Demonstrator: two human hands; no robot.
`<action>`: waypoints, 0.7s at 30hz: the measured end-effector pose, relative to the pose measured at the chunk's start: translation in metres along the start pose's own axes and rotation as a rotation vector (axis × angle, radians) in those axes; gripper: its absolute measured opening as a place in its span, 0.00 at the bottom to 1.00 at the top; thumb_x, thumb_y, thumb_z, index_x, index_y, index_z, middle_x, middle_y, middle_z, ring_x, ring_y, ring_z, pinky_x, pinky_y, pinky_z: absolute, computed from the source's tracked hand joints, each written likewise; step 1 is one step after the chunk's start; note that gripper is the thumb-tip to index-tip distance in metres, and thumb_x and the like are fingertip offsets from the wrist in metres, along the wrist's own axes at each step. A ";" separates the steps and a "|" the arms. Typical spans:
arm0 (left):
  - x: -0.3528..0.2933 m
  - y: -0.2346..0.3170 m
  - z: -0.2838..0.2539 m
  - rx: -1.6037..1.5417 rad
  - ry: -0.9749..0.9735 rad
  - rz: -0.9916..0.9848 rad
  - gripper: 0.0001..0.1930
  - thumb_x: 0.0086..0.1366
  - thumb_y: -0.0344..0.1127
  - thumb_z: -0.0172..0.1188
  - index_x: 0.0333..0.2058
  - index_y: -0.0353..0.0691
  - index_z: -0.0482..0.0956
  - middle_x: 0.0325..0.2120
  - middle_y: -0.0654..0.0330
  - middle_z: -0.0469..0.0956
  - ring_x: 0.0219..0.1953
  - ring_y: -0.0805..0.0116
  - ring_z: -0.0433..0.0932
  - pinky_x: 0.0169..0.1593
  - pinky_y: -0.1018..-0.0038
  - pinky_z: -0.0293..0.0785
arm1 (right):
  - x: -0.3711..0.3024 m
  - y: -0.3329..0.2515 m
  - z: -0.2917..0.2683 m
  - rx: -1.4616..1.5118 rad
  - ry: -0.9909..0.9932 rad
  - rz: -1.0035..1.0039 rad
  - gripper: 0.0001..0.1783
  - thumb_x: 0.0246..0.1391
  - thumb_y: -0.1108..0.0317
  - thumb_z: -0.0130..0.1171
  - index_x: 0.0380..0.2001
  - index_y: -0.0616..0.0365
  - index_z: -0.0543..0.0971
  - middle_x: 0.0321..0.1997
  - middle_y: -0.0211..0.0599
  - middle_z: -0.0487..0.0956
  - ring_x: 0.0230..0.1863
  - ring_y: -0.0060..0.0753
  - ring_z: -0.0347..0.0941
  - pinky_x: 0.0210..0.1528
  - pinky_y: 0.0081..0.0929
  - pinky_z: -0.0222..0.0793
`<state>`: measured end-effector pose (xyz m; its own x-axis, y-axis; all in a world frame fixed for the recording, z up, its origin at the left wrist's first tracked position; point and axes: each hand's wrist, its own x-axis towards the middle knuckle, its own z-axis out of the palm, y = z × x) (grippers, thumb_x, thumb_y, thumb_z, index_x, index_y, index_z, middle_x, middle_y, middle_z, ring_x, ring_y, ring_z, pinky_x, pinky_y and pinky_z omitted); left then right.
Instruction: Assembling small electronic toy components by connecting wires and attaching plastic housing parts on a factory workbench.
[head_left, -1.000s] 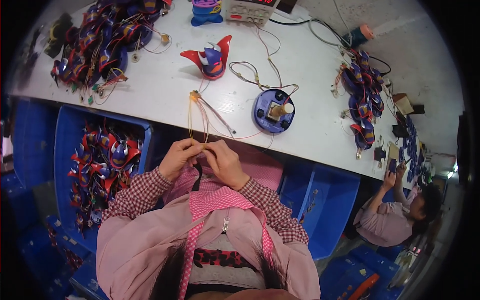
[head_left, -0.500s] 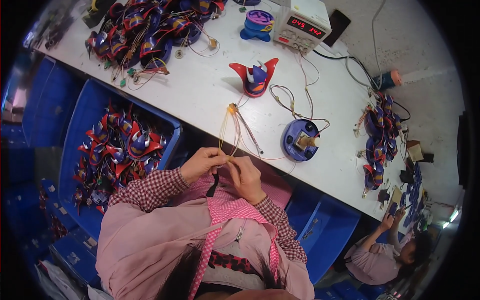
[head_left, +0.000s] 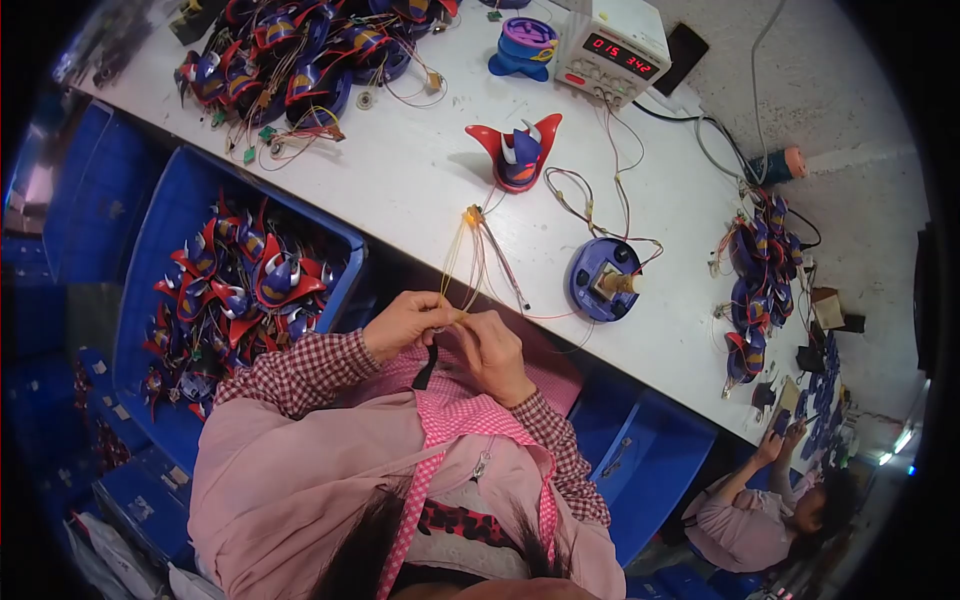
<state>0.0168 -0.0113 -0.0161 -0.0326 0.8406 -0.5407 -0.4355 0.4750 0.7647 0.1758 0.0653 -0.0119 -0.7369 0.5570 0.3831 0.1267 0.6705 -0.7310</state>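
2 hands [head_left: 408, 322] [head_left: 495, 352] pinching wires [head_left: 452, 258], red-digit display [head_left: 620, 55]

We note a white bench [head_left: 400, 185], its top dark-specked, running from upper left to lower right. At left: a heap of purple, red and orange toy parts [head_left: 310, 65] with trailing wires. At back: a blue tub [head_left: 520, 66] with a purple top, just beside a white power supply [head_left: 632, 28], its red digits lit. Mid-bench we log one red-winged, horned figure [head_left: 520, 153]; near it, a small glowing component [head_left: 471, 215], with thin wires [head_left: 455, 257] crossing the front edge. Further right: looped leads [head_left: 619, 185], a round purple base [head_left: 590, 270], then a second heap [head_left: 765, 265].
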 end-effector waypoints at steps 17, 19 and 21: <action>-0.002 0.000 0.001 -0.024 -0.006 0.004 0.08 0.61 0.36 0.56 0.30 0.38 0.77 0.20 0.69 0.70 0.16 0.84 0.66 0.18 0.88 0.60 | -0.004 0.001 0.003 0.017 0.029 0.015 0.10 0.47 0.80 0.57 0.35 0.62 0.73 0.28 0.41 0.73 0.26 0.41 0.72 0.26 0.30 0.69; -0.002 0.000 0.001 -0.023 -0.004 0.002 0.08 0.61 0.36 0.56 0.30 0.38 0.77 0.20 0.69 0.70 0.16 0.84 0.66 0.19 0.88 0.60 | -0.004 0.001 0.003 0.021 0.030 0.017 0.10 0.47 0.80 0.57 0.35 0.62 0.73 0.28 0.41 0.73 0.26 0.41 0.72 0.26 0.31 0.68; -0.002 -0.001 0.001 -0.019 0.001 -0.002 0.08 0.61 0.36 0.56 0.30 0.38 0.77 0.20 0.69 0.70 0.16 0.84 0.66 0.19 0.88 0.60 | -0.004 0.001 0.003 0.019 0.029 0.018 0.10 0.47 0.80 0.57 0.35 0.62 0.73 0.28 0.41 0.72 0.26 0.41 0.72 0.26 0.31 0.68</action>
<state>0.0179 -0.0131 -0.0158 -0.0326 0.8391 -0.5430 -0.4523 0.4721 0.7567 0.1770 0.0616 -0.0162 -0.7149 0.5828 0.3863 0.1269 0.6514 -0.7480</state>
